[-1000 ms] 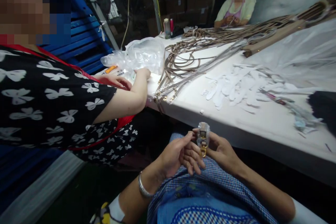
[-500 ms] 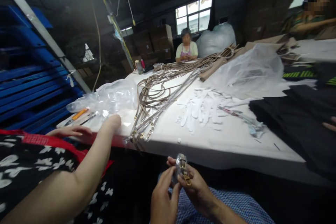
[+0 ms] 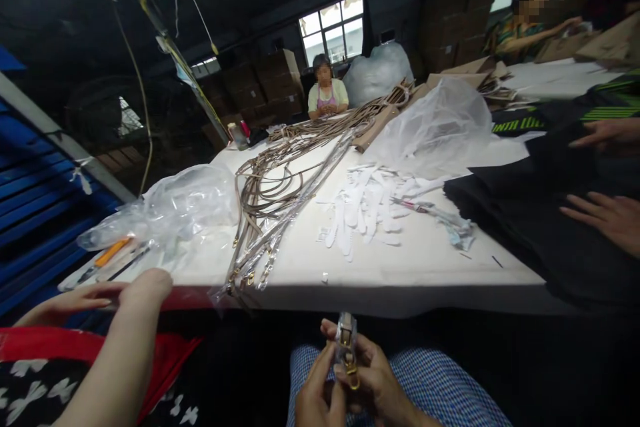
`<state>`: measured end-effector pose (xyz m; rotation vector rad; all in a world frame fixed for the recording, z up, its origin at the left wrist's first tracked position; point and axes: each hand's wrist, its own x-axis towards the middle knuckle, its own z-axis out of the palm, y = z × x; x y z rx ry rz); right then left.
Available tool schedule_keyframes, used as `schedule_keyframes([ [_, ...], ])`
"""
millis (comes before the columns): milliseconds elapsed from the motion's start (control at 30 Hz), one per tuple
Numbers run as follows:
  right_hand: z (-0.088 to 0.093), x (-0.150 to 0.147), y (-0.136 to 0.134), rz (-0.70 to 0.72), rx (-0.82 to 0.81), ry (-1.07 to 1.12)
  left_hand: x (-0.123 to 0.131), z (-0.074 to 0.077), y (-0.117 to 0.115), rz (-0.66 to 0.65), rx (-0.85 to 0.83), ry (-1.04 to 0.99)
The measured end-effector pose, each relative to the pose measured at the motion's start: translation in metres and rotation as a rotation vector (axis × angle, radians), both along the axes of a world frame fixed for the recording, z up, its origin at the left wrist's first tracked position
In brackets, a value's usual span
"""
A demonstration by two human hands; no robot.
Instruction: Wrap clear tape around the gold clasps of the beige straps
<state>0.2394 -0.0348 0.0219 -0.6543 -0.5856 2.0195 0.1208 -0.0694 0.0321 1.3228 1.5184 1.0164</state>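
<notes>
Above my lap I hold a strap end (image 3: 346,335) with a gold-coloured buckle, which looks wrapped in clear plastic. My left hand (image 3: 319,390) pinches it from the left with thumb and fingers. From the right, my right hand (image 3: 381,381) has its fingers closed around the same piece. A gold-coloured metal loop hangs from its lower end between my hands. How far the strap runs down behind my fingers is hidden. On the table ahead lies a heap of similar brown straps (image 3: 273,197), some in clear plastic.
White strip-like pieces (image 3: 363,210) lie mid-table (image 3: 395,270), with clear plastic bags (image 3: 185,203) and an orange-handled cutter (image 3: 113,251) at left. Dark cloth (image 3: 520,220) is at right, near a co-worker's hands (image 3: 607,217). Another co-worker's arm (image 3: 123,347) reaches in at left.
My view has swung to the right, so the table and its things appear farther left. Both my hands keep hold of the strap. At right, more of a co-worker's hands shows over the dark cloth.
</notes>
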Motion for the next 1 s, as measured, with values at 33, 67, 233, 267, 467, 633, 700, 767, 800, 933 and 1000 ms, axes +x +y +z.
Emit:
schedule_keyframes([
  [33, 0.000, 0.002, -0.001, -0.005, 0.042, -0.011, 0.002, -0.002, 0.000, 0.053, 0.045, -0.012],
  [67, 0.000, 0.003, -0.001, 0.002, 0.083, -0.023, 0.003, -0.004, 0.001, 0.105, 0.077, -0.035],
  [233, -0.003, 0.012, 0.000, 0.100, 0.260, -0.124, 0.003, -0.024, -0.001, 0.152, -0.041, -0.277],
  [267, -0.005, 0.013, 0.000, 0.122, 0.295, -0.154, 0.001, -0.028, -0.002, 0.146, -0.094, -0.302],
  [467, -0.012, 0.020, 0.005, 0.261, 0.422, -0.297, -0.003, -0.036, -0.007, 0.110, -0.219, -0.366],
  [633, -0.016, 0.027, 0.017, 0.291, 0.553, -0.408, 0.007, -0.033, -0.006, 0.178, -0.164, -0.445],
  [700, -0.023, 0.025, 0.020, 0.242, 0.562, -0.418, 0.011, -0.035, -0.004, 0.224, -0.127, -0.437],
  [767, -0.031, 0.020, 0.019, 0.173, 0.520, -0.426, 0.013, -0.036, -0.003, 0.258, -0.083, -0.429],
  [800, -0.035, 0.018, 0.018, 0.129, 0.487, -0.443, 0.013, -0.036, -0.003, 0.268, -0.069, -0.429],
  [933, -0.046, 0.013, 0.012, -0.083, 0.383, -0.565, 0.017, -0.030, -0.003, 0.293, -0.076, -0.474],
  [1000, -0.044, 0.012, 0.011, -0.177, 0.390, -0.635, 0.020, -0.025, -0.003, 0.298, -0.087, -0.492],
])
